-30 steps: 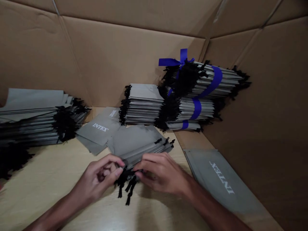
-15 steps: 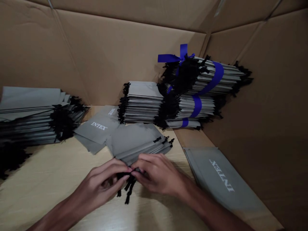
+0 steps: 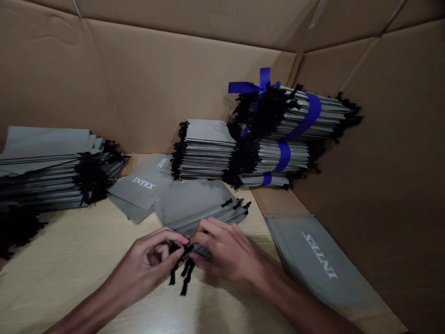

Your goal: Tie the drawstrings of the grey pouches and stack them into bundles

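Low over the table, my left hand pinches a black drawstring cord between thumb and fingertips. Beside it, my right hand has its thumb and forefinger closed on the same cord area, at the edge of a grey pouch; the exact grip is partly hidden. Knotted cord ends dangle below the fingertips. Just beyond the hands lies a loose pile of grey drawstring pouches, black knots showing at its right corner.
Grey pouches printed INTEX lie at centre left, and another INTEX pouch at right. Stacks of pouches stand at left and back centre. Bundles tied with blue ribbon fill the corner. Cardboard walls enclose the table.
My left fingertips have drawn back slightly left from the right ones, and the gap between the hands shows more cord. The pouches and stacks have stayed put.
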`<action>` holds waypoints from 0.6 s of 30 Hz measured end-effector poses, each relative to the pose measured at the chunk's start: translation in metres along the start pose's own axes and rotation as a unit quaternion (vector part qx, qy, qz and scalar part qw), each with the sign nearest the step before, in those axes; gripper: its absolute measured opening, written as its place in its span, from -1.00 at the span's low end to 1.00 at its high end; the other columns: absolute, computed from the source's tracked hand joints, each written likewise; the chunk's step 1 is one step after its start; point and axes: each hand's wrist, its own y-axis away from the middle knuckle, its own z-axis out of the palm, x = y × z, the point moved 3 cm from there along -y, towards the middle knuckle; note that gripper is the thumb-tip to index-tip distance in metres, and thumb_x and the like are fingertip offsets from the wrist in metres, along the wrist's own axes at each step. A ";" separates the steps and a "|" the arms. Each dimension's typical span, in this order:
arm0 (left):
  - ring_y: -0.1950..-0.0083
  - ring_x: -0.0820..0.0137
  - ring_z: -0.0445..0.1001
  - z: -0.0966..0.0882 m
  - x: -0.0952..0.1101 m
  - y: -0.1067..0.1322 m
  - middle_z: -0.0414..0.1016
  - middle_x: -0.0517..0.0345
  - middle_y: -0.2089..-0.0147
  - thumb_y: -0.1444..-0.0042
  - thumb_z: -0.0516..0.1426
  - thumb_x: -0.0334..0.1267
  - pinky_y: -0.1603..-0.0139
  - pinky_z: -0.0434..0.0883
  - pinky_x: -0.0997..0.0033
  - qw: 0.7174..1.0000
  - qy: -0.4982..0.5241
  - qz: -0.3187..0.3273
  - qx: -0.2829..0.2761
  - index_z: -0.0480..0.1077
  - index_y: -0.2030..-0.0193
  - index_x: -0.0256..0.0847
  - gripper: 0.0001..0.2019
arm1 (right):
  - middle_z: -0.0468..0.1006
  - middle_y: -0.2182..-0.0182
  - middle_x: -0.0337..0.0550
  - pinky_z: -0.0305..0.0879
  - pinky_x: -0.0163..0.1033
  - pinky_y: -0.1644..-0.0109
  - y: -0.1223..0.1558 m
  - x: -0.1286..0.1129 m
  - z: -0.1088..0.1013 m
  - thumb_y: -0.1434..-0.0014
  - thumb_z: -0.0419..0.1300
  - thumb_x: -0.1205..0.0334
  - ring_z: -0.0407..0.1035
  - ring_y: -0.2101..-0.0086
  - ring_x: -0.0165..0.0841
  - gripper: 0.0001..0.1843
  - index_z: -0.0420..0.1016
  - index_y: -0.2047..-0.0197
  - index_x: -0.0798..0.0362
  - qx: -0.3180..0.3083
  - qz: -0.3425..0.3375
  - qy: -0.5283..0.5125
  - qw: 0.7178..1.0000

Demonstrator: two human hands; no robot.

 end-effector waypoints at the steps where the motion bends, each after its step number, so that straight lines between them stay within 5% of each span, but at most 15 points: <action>1: 0.58 0.53 0.13 0.001 -0.002 0.001 0.13 0.46 0.56 -0.28 0.36 0.18 0.58 0.14 0.60 0.999 0.029 -0.030 -0.006 0.64 0.07 -0.17 -0.59 | 0.66 0.11 -0.21 -0.07 -0.12 0.34 0.000 0.000 0.000 -0.47 0.43 0.06 0.50 0.13 -0.28 -0.82 0.71 -0.03 -0.06 0.006 -0.007 0.002 1.000; 9: 0.71 0.56 0.09 0.003 -0.015 0.004 0.30 0.42 0.67 -0.18 0.34 0.48 0.70 0.05 0.63 0.987 0.103 -0.119 -0.027 0.52 -0.01 -0.13 -0.33 | 0.62 0.18 -0.19 -0.03 -0.10 0.34 0.004 0.004 -0.003 -0.56 0.31 0.17 0.42 0.16 -0.28 -0.87 0.71 0.03 -0.03 0.091 -0.063 0.023 0.994; 15: 0.57 0.46 0.51 0.003 -0.012 0.008 0.65 0.03 0.13 -0.27 0.30 0.42 0.76 0.29 0.62 0.995 0.028 -0.071 -0.063 0.67 -0.01 -0.12 -0.40 | 0.59 0.17 -0.19 0.01 -0.13 0.31 0.002 0.001 -0.007 -0.51 0.35 0.30 0.39 0.15 -0.28 -0.93 0.69 0.06 -0.04 0.078 -0.070 0.034 0.994; 18: 0.60 0.47 0.48 0.003 -0.009 0.008 0.62 0.09 0.20 -0.27 0.30 0.41 0.77 0.34 0.61 0.993 0.029 -0.087 -0.069 0.69 -0.09 -0.12 -0.38 | 0.56 0.23 -0.21 -0.06 -0.14 0.33 0.002 0.001 -0.009 -0.45 0.39 0.31 0.34 0.23 -0.30 -0.91 0.68 0.16 -0.06 0.079 -0.060 0.044 0.994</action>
